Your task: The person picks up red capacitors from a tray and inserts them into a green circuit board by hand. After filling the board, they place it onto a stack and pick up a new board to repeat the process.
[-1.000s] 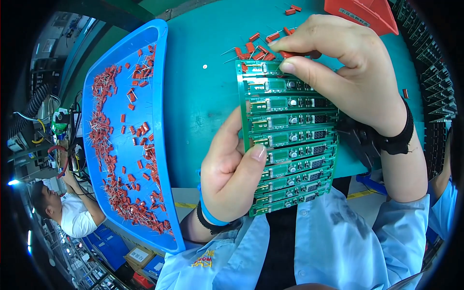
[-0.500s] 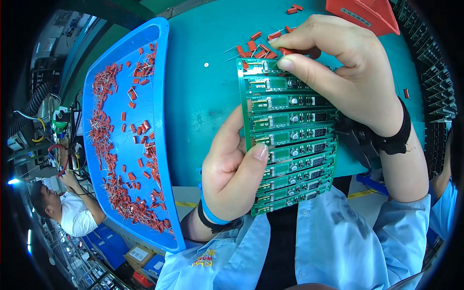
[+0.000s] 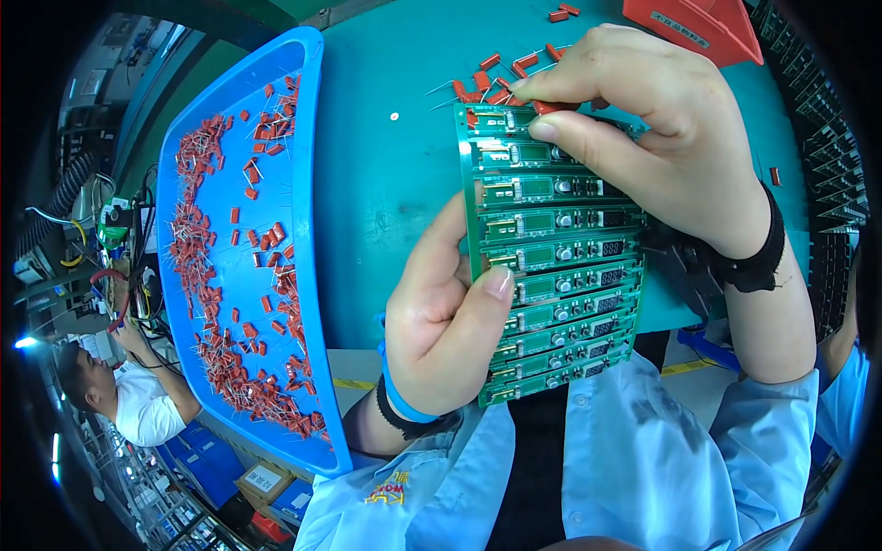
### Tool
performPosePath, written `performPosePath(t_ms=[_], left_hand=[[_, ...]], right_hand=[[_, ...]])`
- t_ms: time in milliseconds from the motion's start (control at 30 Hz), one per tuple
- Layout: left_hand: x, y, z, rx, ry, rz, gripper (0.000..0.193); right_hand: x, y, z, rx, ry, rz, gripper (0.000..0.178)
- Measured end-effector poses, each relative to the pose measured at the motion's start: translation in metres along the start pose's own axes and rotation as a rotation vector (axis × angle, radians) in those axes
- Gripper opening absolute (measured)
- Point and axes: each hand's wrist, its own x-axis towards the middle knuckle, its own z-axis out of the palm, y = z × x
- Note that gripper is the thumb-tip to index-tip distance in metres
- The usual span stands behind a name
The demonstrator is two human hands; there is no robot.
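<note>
My left hand (image 3: pixel 439 326) grips a green circuit board panel (image 3: pixel 537 272) by its left edge, thumb on the face and fingers behind. The panel is split into several strips with small parts and displays on them. At its top edge, my right hand (image 3: pixel 657 124) pinches a red capacitor (image 3: pixel 554 107) between thumb and forefinger. The capacitor's leads are hidden. Another red capacitor (image 3: pixel 472 118) sits at the panel's top left corner. Behind the top edge, several loose red capacitors (image 3: pixel 482 81) lie on the green mat (image 3: pixel 386 184), partly covered by my right hand.
On the left stands a blue tray (image 3: pixel 317 230) with many red capacitors. A red bin (image 3: pixel 694 28) is at the far right, beside racked circuit boards (image 3: pixel 827 138). One capacitor (image 3: pixel 774 176) lies alone on the right. A person (image 3: pixel 138 395) works at the left.
The panel's top edge has come slightly nearer to me and tilted a little. My right hand has shifted slightly, still pinching the capacitor at the top strip.
</note>
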Motion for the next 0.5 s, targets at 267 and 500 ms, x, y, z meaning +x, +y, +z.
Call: performPosePath(t_ms=[267,500], left_hand=[[0.0,0.001,0.0,0.006,0.001,-0.006,0.05],[-0.001,0.001,0.0,0.01,-0.064,0.037,0.049]], right_hand=[[0.001,-0.003,-0.003,0.098,-0.046,0.043,0.016],[-0.004,0.004,0.002,0.326,-0.076,0.266,0.018]])
